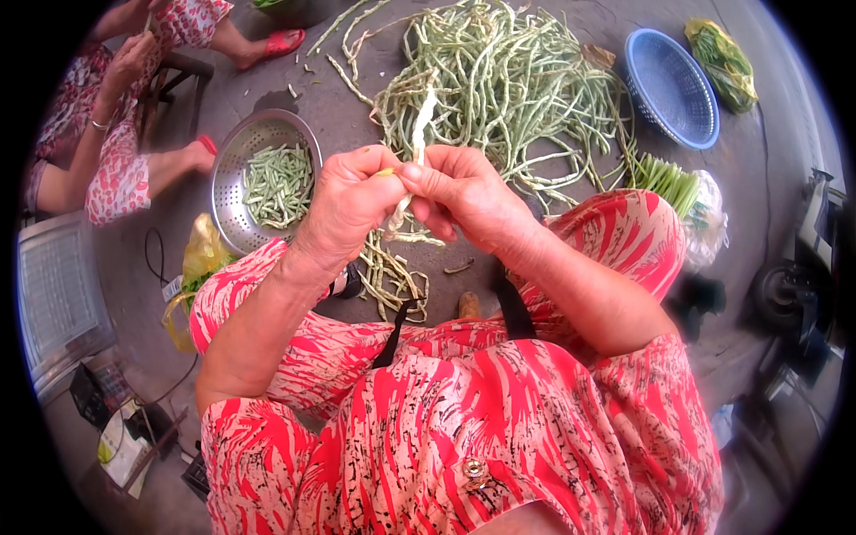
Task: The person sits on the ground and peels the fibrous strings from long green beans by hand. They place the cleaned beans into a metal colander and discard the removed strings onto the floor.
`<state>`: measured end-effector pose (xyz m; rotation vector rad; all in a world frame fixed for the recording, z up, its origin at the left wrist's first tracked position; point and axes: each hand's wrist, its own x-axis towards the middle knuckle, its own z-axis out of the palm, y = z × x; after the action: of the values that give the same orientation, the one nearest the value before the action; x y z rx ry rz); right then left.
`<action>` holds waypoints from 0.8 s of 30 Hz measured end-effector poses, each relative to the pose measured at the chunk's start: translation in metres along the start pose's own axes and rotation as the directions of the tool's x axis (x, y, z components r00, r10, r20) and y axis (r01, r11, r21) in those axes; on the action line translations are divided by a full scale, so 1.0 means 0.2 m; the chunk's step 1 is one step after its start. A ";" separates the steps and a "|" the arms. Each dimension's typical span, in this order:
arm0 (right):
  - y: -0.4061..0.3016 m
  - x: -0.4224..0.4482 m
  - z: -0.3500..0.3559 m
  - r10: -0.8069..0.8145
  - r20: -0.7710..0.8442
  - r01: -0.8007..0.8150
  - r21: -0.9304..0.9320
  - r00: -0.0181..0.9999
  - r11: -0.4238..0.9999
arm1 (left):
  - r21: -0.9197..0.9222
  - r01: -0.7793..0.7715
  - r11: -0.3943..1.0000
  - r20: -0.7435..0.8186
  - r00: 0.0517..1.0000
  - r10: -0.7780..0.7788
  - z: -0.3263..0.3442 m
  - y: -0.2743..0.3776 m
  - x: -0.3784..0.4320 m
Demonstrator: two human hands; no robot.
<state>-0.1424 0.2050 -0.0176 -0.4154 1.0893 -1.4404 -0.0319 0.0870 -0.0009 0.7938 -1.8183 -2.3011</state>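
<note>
Both hands meet in front of me, over the floor between my knees. A pale long bean [424, 120] is pinched between them, one end pointing away from me and the other hanging below the fingers. My left hand [354, 194] grips it with thumb and forefinger, beside a small yellowish piece [386, 172]. My right hand [461, 184] holds it with the thumb on top. Beyond my hands spreads a big heap of green long beans [508, 87]. To the left, a metal colander [227, 164] contains short cut bean pieces [279, 184].
Withered bean scraps [394, 277] lie on the floor below my hands. A blue plastic basket [672, 87] and bagged greens [722, 63] are at the far right. Nearer are green stalks [662, 184] in a white bag [707, 221]. Another person [100, 127] sits at the upper left. A yellow bag [204, 251] touches the colander.
</note>
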 end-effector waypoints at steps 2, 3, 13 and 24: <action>-0.01 -0.01 0.01 -0.004 0.010 0.004 0.003 1.000 1.000 | -0.108 0.062 0.992 -0.019 0.998 -0.065 0.01 0.00 0.00; -0.01 -0.01 0.01 -0.007 0.014 0.007 0.004 1.000 1.000 | -0.162 0.092 0.982 -0.025 0.995 -0.097 0.02 0.00 -0.01; 0.00 -0.03 0.02 -0.130 0.038 0.130 0.008 0.991 0.991 | -0.458 0.189 0.869 0.014 0.979 -0.206 -0.01 0.00 -0.02; 0.03 -0.02 -0.04 -0.034 0.187 -0.048 0.416 0.982 0.908 | 0.106 -0.152 0.983 -0.013 0.988 0.155 0.02 0.03 -0.06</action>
<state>-0.1440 0.2117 -0.0256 -0.2319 0.6020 -1.5455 -0.0255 0.0943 0.0092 0.6624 -1.9316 -2.1104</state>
